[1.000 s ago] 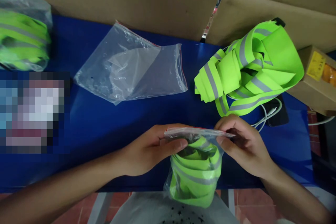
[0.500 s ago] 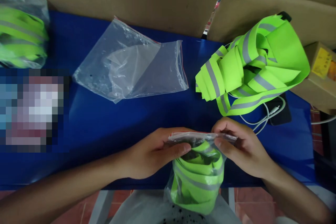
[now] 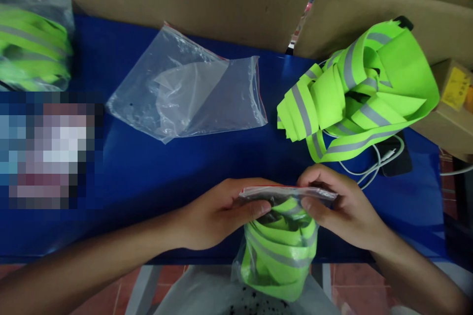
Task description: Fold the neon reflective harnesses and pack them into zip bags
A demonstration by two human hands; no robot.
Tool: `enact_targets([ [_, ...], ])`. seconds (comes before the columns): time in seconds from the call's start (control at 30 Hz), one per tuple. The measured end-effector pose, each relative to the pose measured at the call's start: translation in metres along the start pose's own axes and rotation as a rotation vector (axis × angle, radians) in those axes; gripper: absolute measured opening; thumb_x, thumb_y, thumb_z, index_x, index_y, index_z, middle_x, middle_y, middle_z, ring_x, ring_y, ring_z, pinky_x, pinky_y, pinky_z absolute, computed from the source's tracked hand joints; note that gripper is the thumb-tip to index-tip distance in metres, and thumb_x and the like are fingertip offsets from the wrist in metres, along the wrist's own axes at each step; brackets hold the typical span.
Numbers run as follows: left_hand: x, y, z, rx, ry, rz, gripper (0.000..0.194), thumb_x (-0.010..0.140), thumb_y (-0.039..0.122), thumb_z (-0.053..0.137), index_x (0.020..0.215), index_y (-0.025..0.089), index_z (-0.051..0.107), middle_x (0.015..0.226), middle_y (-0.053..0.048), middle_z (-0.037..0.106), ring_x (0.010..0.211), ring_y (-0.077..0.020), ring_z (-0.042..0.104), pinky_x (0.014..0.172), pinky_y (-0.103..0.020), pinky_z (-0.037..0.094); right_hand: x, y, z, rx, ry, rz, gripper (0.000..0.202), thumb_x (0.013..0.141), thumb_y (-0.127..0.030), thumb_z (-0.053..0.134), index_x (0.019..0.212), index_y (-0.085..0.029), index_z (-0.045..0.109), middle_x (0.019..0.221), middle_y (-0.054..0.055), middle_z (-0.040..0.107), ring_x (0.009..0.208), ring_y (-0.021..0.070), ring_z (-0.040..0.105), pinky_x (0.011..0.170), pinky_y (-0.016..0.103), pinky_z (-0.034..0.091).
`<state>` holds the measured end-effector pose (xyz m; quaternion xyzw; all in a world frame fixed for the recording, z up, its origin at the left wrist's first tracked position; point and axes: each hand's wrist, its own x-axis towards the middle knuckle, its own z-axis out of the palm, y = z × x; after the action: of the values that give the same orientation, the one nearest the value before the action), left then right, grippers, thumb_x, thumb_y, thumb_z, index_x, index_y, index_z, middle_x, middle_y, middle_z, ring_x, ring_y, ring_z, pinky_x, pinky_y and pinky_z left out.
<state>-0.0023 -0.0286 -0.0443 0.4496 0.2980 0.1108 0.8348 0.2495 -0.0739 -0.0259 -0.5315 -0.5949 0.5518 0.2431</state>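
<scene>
A clear zip bag [image 3: 236,268] with a red line along its top hangs at the table's front edge. Inside it are folded neon-green straps [image 3: 277,251] with grey stripes. My left hand [image 3: 225,211] pinches the bag's top from the left, thumb in front and fingers behind. On the other side, my right hand [image 3: 336,206] grips the same top edge near its right end, also with the thumb in front. The fingers behind the plastic are partly hidden, and whether the zip is fully closed cannot be made out.
Flat clear zip bags [image 3: 207,93] lie on the blue table [image 3: 148,172]. A loose heap of neon-green straps [image 3: 354,88] sits at right, over a white cable [image 3: 365,172] and black device [image 3: 399,160]. Another filled bag [image 3: 35,49] stands far left. Cardboard boxes [image 3: 221,0] line the back.
Both hands keep their hold on the bag's top and barely move. The whole view has shifted slightly, with things appearing a little further right.
</scene>
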Motion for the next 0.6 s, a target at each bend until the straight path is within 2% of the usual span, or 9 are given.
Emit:
enact_targets([
  [0.13,0.0002,-0.0017,0.0032,0.000,-0.037,0.000,0.034,0.103,0.031,0.057,0.134,0.022,0.066,0.128,-0.006,0.074,0.117,-0.0208,0.069,0.098,-0.030,0.053,0.0005,-0.0018,0.0020,0.017,-0.006,0.036,0.010,0.095,-0.023,0.063,0.087,-0.022,0.058,0.072,-0.003,0.054,0.059,0.0091,0.047,0.052,0.022,0.039],
  [0.23,-0.0011,-0.0031,0.0056,0.027,0.058,0.045,0.035,0.099,0.034,0.064,0.131,0.021,0.067,0.120,-0.007,0.077,0.106,-0.0200,0.072,0.088,-0.028,0.056,0.0009,-0.0018,0.0006,0.020,0.004,0.062,0.012,0.095,-0.024,0.062,0.085,-0.022,0.056,0.072,-0.004,0.052,0.059,0.0090,0.046,0.053,0.022,0.039],
  [0.3,-0.0022,-0.0033,0.0064,0.087,0.097,0.073,0.033,0.098,0.035,0.065,0.128,0.021,0.069,0.114,-0.006,0.078,0.100,-0.0188,0.073,0.082,-0.026,0.056,0.0015,-0.0023,-0.0012,0.032,-0.033,0.068,0.009,0.094,-0.022,0.063,0.087,-0.022,0.057,0.070,-0.004,0.052,0.058,0.0085,0.045,0.051,0.021,0.037],
  [0.43,-0.0031,-0.0027,0.0065,0.213,0.058,0.066,0.028,0.099,0.035,0.063,0.123,0.022,0.072,0.106,-0.003,0.079,0.093,-0.0160,0.073,0.078,-0.023,0.055,0.0017,-0.0044,-0.0028,0.003,-0.112,0.037,0.004,0.092,-0.020,0.064,0.089,-0.021,0.061,0.073,-0.003,0.058,0.060,0.0090,0.049,0.052,0.022,0.038],
  [0.6,-0.0018,-0.0028,0.0075,0.290,0.051,0.081,0.028,0.101,0.034,0.061,0.124,0.023,0.072,0.109,-0.002,0.079,0.095,-0.0149,0.074,0.080,-0.022,0.054,0.0018,-0.0053,-0.0020,-0.086,-0.080,-0.004,0.008,0.091,-0.016,0.062,0.085,-0.021,0.060,0.073,-0.002,0.060,0.061,0.0096,0.052,0.054,0.022,0.041],
])
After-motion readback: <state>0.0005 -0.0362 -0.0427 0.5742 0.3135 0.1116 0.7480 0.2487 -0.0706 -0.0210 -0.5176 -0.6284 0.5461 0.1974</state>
